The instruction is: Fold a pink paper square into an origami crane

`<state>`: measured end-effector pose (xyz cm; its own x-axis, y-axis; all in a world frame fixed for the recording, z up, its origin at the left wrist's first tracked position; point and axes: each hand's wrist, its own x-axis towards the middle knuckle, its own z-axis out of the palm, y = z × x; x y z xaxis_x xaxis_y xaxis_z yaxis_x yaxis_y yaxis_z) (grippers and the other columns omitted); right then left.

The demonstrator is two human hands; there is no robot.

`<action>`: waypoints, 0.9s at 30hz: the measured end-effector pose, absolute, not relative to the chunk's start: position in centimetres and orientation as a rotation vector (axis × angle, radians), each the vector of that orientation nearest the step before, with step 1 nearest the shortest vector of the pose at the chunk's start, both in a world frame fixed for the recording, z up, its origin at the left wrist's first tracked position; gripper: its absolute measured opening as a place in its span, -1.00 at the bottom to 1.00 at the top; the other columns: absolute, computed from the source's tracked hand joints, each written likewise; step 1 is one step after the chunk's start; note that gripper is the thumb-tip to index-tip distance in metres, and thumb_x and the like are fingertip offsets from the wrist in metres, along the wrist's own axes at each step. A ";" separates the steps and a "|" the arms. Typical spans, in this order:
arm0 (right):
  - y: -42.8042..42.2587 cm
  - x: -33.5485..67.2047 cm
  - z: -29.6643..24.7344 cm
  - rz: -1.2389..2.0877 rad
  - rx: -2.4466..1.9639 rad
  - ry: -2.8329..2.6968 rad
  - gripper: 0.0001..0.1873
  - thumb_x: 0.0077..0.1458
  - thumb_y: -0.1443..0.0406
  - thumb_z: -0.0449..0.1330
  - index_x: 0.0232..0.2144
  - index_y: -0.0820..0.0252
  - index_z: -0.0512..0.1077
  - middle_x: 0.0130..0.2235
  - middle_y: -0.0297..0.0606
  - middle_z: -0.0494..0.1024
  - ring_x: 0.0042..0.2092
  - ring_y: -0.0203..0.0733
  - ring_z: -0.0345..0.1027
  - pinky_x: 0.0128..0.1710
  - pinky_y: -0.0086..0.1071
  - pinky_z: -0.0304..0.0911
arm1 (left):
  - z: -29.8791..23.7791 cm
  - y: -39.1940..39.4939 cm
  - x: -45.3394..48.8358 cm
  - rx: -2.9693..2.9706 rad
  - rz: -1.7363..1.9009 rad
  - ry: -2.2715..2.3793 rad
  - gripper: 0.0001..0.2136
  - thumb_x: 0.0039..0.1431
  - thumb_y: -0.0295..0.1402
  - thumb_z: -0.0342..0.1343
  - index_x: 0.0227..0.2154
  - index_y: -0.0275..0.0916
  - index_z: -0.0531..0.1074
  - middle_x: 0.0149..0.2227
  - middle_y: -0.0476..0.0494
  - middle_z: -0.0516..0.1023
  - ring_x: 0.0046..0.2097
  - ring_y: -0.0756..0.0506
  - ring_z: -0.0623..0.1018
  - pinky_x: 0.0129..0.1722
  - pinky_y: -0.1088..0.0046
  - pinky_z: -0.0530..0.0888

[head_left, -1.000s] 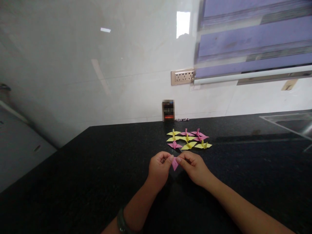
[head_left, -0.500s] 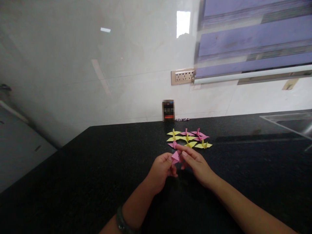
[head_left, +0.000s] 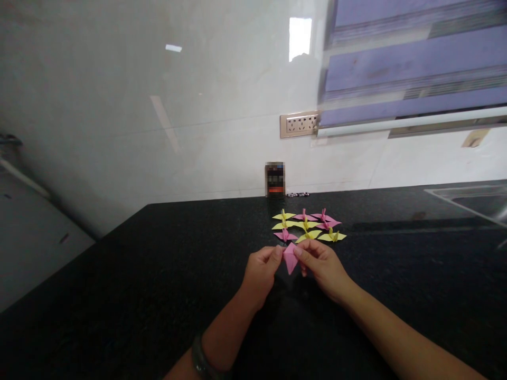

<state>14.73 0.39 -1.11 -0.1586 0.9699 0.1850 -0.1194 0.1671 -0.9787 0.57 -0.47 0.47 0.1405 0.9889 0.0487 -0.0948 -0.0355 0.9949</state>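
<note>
1. Your left hand point(head_left: 259, 277) pinches the left corner of a pink folded paper point(head_left: 291, 258), its fingers drawn closely together there.
2. Your right hand point(head_left: 327, 272) grips the same paper from the right, thumb on the near face and fingers curled behind, with only the paper's thickness visible between them.
3. You hold that paper between both hands, its long point downward, just in front of the folded cranes; whether it touches the table point(head_left: 158, 290) you cannot tell from this angle.
4. Beyond your fingers, nine paper cranes stand close together in three rows.
5. Nearest you are a pink crane point(head_left: 285, 235) on the left, then two yellow ones; the middle row runs yellow, yellow, pink; the far row, yellow, pink, pink.
6. Behind them, a blurred dark box point(head_left: 275, 180) stands by the wall point(head_left: 222, 132).
7. A bracelet point(head_left: 200, 354) circles your left forearm.
</note>
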 end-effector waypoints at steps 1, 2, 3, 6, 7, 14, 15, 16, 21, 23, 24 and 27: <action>0.4 14.7 -1.2 1.246 -0.924 -1.329 -0.82 -0.09 0.21 0.11 -0.52 0.24 0.29 -0.61 -0.43 0.27 -0.65 -0.46 0.08 -0.66 -0.54 0.04 | 0.5 -0.4 0.6 1.265 1.192 0.993 -0.72 -0.12 -0.24 0.07 -0.39 -0.35 0.43 -0.40 -0.15 0.48 -0.34 -0.06 0.43 -0.31 0.44 0.35; 0.5 14.7 -1.1 1.250 -0.929 -1.332 -0.82 -0.10 0.22 0.11 -0.52 0.24 0.29 -0.61 -0.43 0.27 -0.65 -0.46 0.08 -0.67 -0.54 0.04 | 0.5 -0.4 0.6 1.259 1.198 0.967 -0.73 -0.15 -0.27 0.10 -0.38 -0.35 0.43 -0.39 -0.16 0.49 -0.36 -0.05 0.44 -0.32 0.44 0.36; 0.4 14.7 -1.1 1.253 -0.931 -1.340 -0.83 -0.10 0.23 0.12 -0.53 0.25 0.29 -0.61 -0.43 0.29 -0.65 -0.46 0.09 -0.66 -0.54 0.05 | 0.4 -0.4 0.6 1.258 1.200 0.953 -0.74 -0.15 -0.29 0.11 -0.38 -0.35 0.43 -0.41 -0.15 0.49 -0.38 -0.04 0.44 -0.34 0.45 0.36; 0.3 14.8 -0.9 1.257 -0.929 -1.400 -0.85 -0.09 0.25 0.11 -0.50 0.26 0.30 -0.59 -0.40 0.33 -0.63 -0.45 0.13 -0.63 -0.53 0.08 | 0.1 -0.3 0.7 1.222 1.209 0.973 -0.77 -0.16 -0.31 0.11 -0.42 -0.36 0.43 -0.49 -0.13 0.49 -0.46 -0.01 0.44 -0.43 0.49 0.36; 0.2 14.8 -0.8 1.262 -0.925 -1.427 -0.85 -0.09 0.26 0.11 -0.47 0.27 0.31 -0.58 -0.39 0.34 -0.62 -0.45 0.15 -0.62 -0.53 0.09 | 0.0 -0.3 0.7 1.211 1.215 0.989 -0.78 -0.16 -0.31 0.11 -0.43 -0.36 0.43 -0.50 -0.12 0.48 -0.48 0.00 0.43 -0.46 0.51 0.36; 0.0 14.8 -0.7 1.287 -0.917 -1.438 -0.83 -0.11 0.30 0.12 -0.41 0.29 0.34 -0.58 -0.37 0.37 -0.61 -0.44 0.19 -0.61 -0.53 0.11 | 0.1 -0.5 0.6 1.207 1.215 0.964 -0.81 -0.17 -0.39 0.12 -0.43 -0.36 0.39 -0.52 -0.10 0.46 -0.49 0.03 0.42 -0.48 0.55 0.35; 0.0 14.7 -0.8 1.292 -0.916 -1.435 -0.84 -0.11 0.30 0.12 -0.41 0.29 0.35 -0.58 -0.36 0.38 -0.61 -0.44 0.19 -0.61 -0.53 0.11 | 0.2 -0.5 0.6 1.205 1.230 0.969 -0.82 -0.16 -0.40 0.11 -0.43 -0.36 0.38 -0.51 -0.11 0.46 -0.48 0.03 0.42 -0.47 0.54 0.35; 0.0 14.7 -0.8 1.295 -0.916 -1.432 -0.84 -0.12 0.30 0.13 -0.42 0.29 0.35 -0.58 -0.36 0.38 -0.61 -0.44 0.20 -0.61 -0.53 0.12 | 0.2 -0.5 0.6 1.203 1.247 0.968 -0.83 -0.16 -0.41 0.11 -0.43 -0.36 0.37 -0.50 -0.11 0.46 -0.48 0.03 0.42 -0.45 0.53 0.35; 0.0 14.6 -0.8 1.317 -0.898 -1.387 -0.81 -0.14 0.32 0.14 -0.38 0.27 0.34 -0.60 -0.39 0.37 -0.62 -0.44 0.20 -0.61 -0.53 0.13 | 0.2 -0.6 0.7 1.211 1.242 0.926 -0.85 -0.16 -0.44 0.10 -0.44 -0.35 0.36 -0.49 -0.11 0.45 -0.46 0.03 0.42 -0.45 0.53 0.35; -0.1 14.6 -0.8 1.316 -0.892 -1.379 -0.82 -0.14 0.32 0.14 -0.39 0.26 0.33 -0.61 -0.40 0.36 -0.62 -0.43 0.20 -0.61 -0.52 0.13 | 0.3 -0.6 0.8 1.201 1.251 0.930 -0.86 -0.18 -0.45 0.11 -0.46 -0.35 0.36 -0.51 -0.09 0.45 -0.47 0.03 0.42 -0.46 0.54 0.34; -0.1 14.6 -0.8 1.312 -0.892 -1.379 -0.84 -0.14 0.32 0.14 -0.41 0.26 0.33 -0.62 -0.41 0.35 -0.62 -0.43 0.20 -0.62 -0.52 0.12 | 0.3 -0.6 0.8 1.196 1.257 0.940 -0.86 -0.20 -0.46 0.11 -0.47 -0.35 0.36 -0.52 -0.08 0.45 -0.48 0.04 0.42 -0.47 0.55 0.33; -0.2 14.5 -0.8 1.294 -0.900 -1.370 -0.88 -0.14 0.31 0.14 -0.47 0.25 0.33 -0.64 -0.42 0.34 -0.63 -0.42 0.19 -0.62 -0.52 0.10 | 0.3 -0.6 0.8 1.192 1.267 0.972 -0.88 -0.22 -0.47 0.12 -0.51 -0.34 0.37 -0.56 -0.05 0.44 -0.52 0.05 0.40 -0.50 0.56 0.32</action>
